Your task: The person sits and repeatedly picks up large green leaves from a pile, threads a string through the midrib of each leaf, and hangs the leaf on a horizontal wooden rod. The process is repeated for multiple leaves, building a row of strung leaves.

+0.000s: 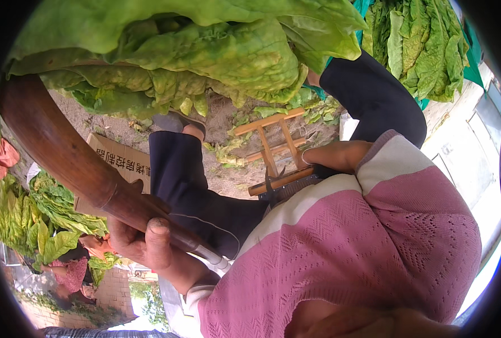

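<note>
My left hand [157, 245] grips a thick brown bamboo pole [77, 160], its thumb lying over the near end. The pole runs to the upper left, where large yellow-green leaves, apparently tobacco [216, 55], hang across the top of the view. A pale cylindrical piece [212, 255] shows beside the pole's near end. My right forearm [339, 154], with a thin bracelet at the wrist, reaches down to a small wooden folding stool [269, 154] beside my legs. The right hand itself is almost wholly hidden at the stool, so its grip cannot be seen.
A cardboard box [123, 162] bearing writing lies left of my leg. Leaf scraps [229, 154] litter the dirt floor. More leaves are piled at left [9, 207] and on green cloth [472, 63] at upper right. Another person [71, 270] handles leaves at lower left.
</note>
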Action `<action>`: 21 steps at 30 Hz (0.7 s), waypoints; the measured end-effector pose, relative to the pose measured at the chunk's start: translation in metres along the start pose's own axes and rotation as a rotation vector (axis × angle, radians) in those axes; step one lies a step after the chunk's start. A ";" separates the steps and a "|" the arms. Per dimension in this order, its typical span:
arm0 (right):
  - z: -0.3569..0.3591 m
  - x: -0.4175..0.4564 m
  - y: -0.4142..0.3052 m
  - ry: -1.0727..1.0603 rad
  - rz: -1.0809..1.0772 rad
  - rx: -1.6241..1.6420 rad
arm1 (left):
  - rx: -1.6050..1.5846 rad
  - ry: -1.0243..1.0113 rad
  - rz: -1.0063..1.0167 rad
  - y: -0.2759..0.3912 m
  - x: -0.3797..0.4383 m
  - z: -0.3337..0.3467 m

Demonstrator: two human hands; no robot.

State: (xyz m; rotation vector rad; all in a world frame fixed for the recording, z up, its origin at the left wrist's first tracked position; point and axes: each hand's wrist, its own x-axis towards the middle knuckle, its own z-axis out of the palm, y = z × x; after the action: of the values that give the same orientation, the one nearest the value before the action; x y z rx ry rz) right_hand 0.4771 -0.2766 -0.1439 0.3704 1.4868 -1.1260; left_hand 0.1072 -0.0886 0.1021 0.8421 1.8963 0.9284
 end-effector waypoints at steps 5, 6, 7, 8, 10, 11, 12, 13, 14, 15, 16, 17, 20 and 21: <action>0.010 0.037 0.005 0.112 -0.040 -0.072 | 0.049 -0.014 0.005 -0.005 -0.004 0.025; -0.006 0.045 0.004 0.160 -0.060 -0.079 | 0.027 -0.028 0.011 -0.010 0.000 0.032; -0.028 0.042 -0.003 0.230 -0.093 -0.077 | 0.013 -0.031 0.026 -0.010 -0.001 0.037; -0.049 0.028 -0.015 0.308 -0.145 0.063 | 0.022 -0.046 0.052 -0.009 -0.002 0.039; -0.103 -0.052 -0.057 0.369 -0.254 0.931 | -0.006 -0.056 0.071 -0.022 -0.011 0.035; -0.113 -0.054 -0.065 0.450 -0.553 1.221 | 0.007 -0.094 0.115 -0.012 -0.009 0.044; -0.130 -0.075 -0.084 0.477 -0.858 1.384 | 0.090 -0.120 0.141 -0.018 0.004 0.037; -0.140 -0.118 -0.113 0.531 -0.951 1.501 | 0.094 -0.149 0.091 -0.009 -0.007 0.034; -0.144 -0.138 -0.135 0.524 -1.053 1.565 | 0.056 -0.135 0.122 -0.011 -0.009 0.035; -0.148 -0.153 -0.157 0.511 -1.153 1.617 | 0.083 -0.093 0.076 -0.018 -0.012 0.025; -0.149 -0.165 -0.169 0.567 -1.124 1.603 | 0.069 -0.090 0.012 -0.009 -0.030 0.017; -0.149 -0.179 -0.183 0.622 -1.095 1.589 | 0.053 -0.086 -0.054 -0.001 -0.049 0.006; -0.140 -0.196 -0.196 0.703 -0.958 1.642 | -0.072 -0.285 -0.166 -0.007 -0.111 -0.050; -0.140 -0.193 -0.198 0.701 -0.919 1.652 | -0.145 -0.270 -0.138 -0.021 -0.133 -0.075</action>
State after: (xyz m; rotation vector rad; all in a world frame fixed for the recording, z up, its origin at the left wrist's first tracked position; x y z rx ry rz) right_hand 0.2975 -0.1922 0.0933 1.3590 0.8413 -3.1009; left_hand 0.0920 -0.2290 0.1635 0.7026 1.6128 0.8129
